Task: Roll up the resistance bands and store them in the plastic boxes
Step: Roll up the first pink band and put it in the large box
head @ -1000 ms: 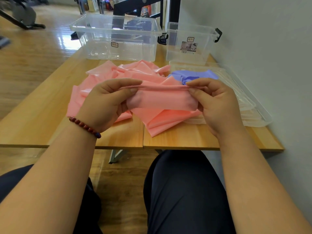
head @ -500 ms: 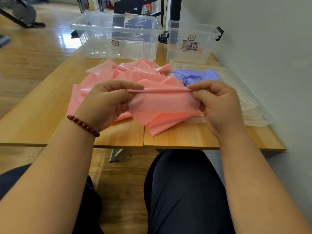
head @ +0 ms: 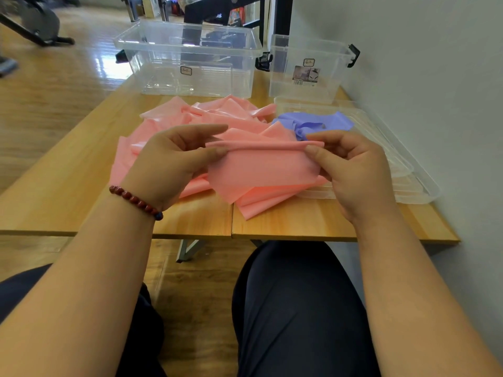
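A long pink resistance band (head: pixel 261 170) lies crumpled across the wooden table (head: pixel 68 186). Its near end is lifted off the table, with a thin rolled edge along the top. My left hand (head: pixel 174 164) pinches the left end of that roll between thumb and fingers. My right hand (head: pixel 351 164) pinches the right end. A purple band (head: pixel 313 122) lies bunched behind my right hand. Two clear plastic boxes stand at the back: a wide one (head: pixel 187 58) and a smaller one (head: pixel 307 66) with black latches.
Clear plastic lids (head: pixel 408 170) lie stacked on the table's right side, against the white wall (head: pixel 435 91). The pink band's heap fills the table's middle. My dark-trousered legs sit below the front edge. Exercise gear stands on the wooden floor at far left.
The band's top edge has tightened from a loose fold into a thin roll between my hands. Both hands have kept their grip and place.
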Available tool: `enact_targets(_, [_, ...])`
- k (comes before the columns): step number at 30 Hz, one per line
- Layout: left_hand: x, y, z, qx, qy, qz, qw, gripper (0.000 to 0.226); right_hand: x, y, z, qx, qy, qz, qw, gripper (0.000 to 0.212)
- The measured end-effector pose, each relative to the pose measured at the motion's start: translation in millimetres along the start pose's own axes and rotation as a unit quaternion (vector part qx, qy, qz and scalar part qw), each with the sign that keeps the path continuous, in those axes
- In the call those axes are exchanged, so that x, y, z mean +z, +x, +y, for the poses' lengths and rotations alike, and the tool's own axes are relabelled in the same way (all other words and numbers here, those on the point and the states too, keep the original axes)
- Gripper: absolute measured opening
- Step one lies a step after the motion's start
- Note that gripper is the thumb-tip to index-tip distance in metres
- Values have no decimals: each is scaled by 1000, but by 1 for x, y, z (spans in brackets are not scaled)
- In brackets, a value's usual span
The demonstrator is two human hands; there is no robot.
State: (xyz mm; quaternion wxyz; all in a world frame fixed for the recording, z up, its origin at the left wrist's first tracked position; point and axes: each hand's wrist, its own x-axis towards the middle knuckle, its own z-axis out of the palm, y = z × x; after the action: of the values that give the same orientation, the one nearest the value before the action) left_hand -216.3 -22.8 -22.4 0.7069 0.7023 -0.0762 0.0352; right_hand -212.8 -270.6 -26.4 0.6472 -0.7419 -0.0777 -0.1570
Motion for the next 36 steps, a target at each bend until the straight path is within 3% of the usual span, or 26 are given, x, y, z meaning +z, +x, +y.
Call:
enact_targets(3, [3,-2,1,8,17,12,1000,16,0,0,0,1,-22,0,1000,15])
enact_targets(7, [4,-1,1,23,29,14,999,33,1,-1,1,3,-19,-12,1000,19])
enact_targets(14, [1,-2,5,-6,-73,-30,997,44,4,-1,-5,41,106,-12,994,34])
enact_targets(17, [0,-3,4,-5,-98,-35,995,34,5,-2,-7,57,120,-12,991,40])
enact_targets(20, [0,-3,4,3,-64,-16,998,13,5,-2,-8,63,119,-12,991,32])
enact_targets(27, [0,0,3,7,16,2,1000,33,4,0,-3,29,30,-2,999,18])
enact_targets(30, [2,-1,4,10,26,24,999,19,3,1,-2,8,3,4,1000,16])
enact_targets(36, [3,-3,8,22,2,29,999,32,6,2,-3,9,36,-20,999,20])
